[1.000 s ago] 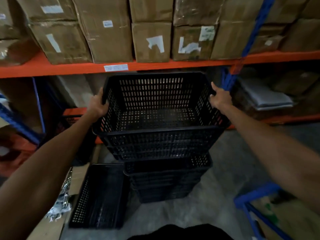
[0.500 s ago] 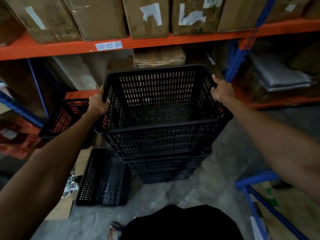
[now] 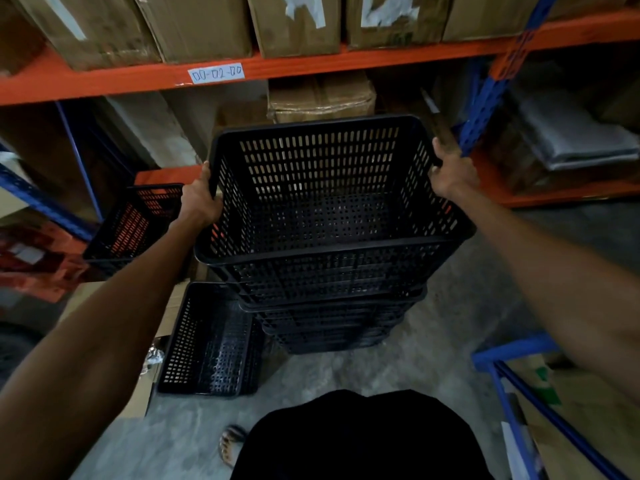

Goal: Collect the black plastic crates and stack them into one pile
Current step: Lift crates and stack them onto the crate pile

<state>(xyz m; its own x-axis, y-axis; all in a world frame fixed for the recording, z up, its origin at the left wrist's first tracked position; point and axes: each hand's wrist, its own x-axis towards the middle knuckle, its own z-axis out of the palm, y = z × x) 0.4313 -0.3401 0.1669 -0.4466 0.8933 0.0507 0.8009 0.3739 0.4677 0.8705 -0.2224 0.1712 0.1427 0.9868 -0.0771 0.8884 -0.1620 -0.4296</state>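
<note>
- Our left hand (image 3: 200, 202) and right hand (image 3: 450, 173) are closed on the side rims of the top crate (image 3: 325, 209).
- Top crate sits nested on the pile (image 3: 332, 327), floor centre.
- At 8 o'clock of the pile, a single crate (image 3: 211, 344) lies just beside it.
- At 10 o'clock, another crate (image 3: 135, 223) stands tilted against the orange shelf (image 3: 104, 81).

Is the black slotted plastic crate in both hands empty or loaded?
Empty. The black slotted plastic crate held by the left hand and right hand shows only its bare perforated floor.
</note>
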